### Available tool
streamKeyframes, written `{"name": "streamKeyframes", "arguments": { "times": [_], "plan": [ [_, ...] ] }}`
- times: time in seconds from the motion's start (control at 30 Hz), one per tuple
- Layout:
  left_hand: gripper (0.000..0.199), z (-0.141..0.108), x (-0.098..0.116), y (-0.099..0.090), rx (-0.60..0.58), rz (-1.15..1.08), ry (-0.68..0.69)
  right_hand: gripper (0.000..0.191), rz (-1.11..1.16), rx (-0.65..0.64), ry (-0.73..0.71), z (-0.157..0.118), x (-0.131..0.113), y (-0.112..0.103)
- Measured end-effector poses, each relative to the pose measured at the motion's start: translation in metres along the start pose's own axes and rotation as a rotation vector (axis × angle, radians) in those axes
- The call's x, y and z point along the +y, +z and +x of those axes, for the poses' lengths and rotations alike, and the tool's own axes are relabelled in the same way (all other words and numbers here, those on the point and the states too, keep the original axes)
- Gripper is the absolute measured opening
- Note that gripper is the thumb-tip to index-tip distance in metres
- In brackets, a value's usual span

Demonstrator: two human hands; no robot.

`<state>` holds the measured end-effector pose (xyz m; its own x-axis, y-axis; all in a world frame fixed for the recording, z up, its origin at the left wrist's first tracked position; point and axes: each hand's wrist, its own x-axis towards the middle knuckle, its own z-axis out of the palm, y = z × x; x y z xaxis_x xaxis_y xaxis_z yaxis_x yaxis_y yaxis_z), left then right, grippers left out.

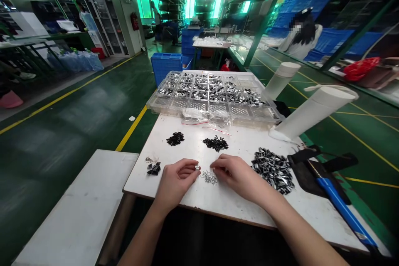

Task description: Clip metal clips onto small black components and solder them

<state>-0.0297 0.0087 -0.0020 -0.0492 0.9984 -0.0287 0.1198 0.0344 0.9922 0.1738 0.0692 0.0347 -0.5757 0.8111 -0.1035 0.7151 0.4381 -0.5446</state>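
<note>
Between its thumb and fingertips, my left hand [179, 178] pinches a small shiny metal part [197, 168] just above the white tabletop. My right hand [232, 171] has its fingers drawn together at the edge of a little pile of tiny silvery wire-like pieces [208, 178]; whatever is in that pinch is too small to make out. Beyond the hands lie two heaps of small black pieces, a left heap [175, 139] and a middle heap [215, 144]. A few dark shiny pieces [153, 168] rest left of my left hand. Right of my right forearm spreads a large heap of black-and-silver parts [272, 169].
At the table's back stands a clear compartment tray [215, 110] with many shiny parts, plastic bags [207, 121] in front. White tubes [314, 112] rise at the right, near a blue-handled tool [341, 205] on a black strap. A lower white board [73, 208] lies left.
</note>
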Motion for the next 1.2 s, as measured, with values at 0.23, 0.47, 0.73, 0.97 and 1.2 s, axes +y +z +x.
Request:
{"name": "streamKeyframes", "arguments": {
  "times": [0.23, 0.47, 0.73, 0.97, 1.2],
  "plan": [
    [0.019, -0.001, 0.003, 0.000, -0.011, 0.126, 0.068, 0.029, -0.184, 0.105, -0.103, 0.075, -0.010, 0.002],
    [0.019, -0.001, 0.004, 0.001, -0.029, 0.167, 0.078, 0.032, -0.179, 0.124, -0.206, 0.143, -0.015, 0.012],
    [0.019, -0.003, 0.007, 0.000, -0.045, 0.173, 0.078, 0.050, -0.195, 0.075, -0.326, 0.162, -0.016, 0.013],
    [0.019, -0.004, 0.009, 0.000, -0.046, 0.172, 0.082, 0.048, -0.217, 0.020, -0.419, 0.162, -0.013, 0.014],
    [0.018, -0.003, 0.007, 0.001, -0.033, 0.178, 0.104, 0.028, -0.239, 0.088, -0.374, 0.153, -0.029, 0.016]
  ]
}}
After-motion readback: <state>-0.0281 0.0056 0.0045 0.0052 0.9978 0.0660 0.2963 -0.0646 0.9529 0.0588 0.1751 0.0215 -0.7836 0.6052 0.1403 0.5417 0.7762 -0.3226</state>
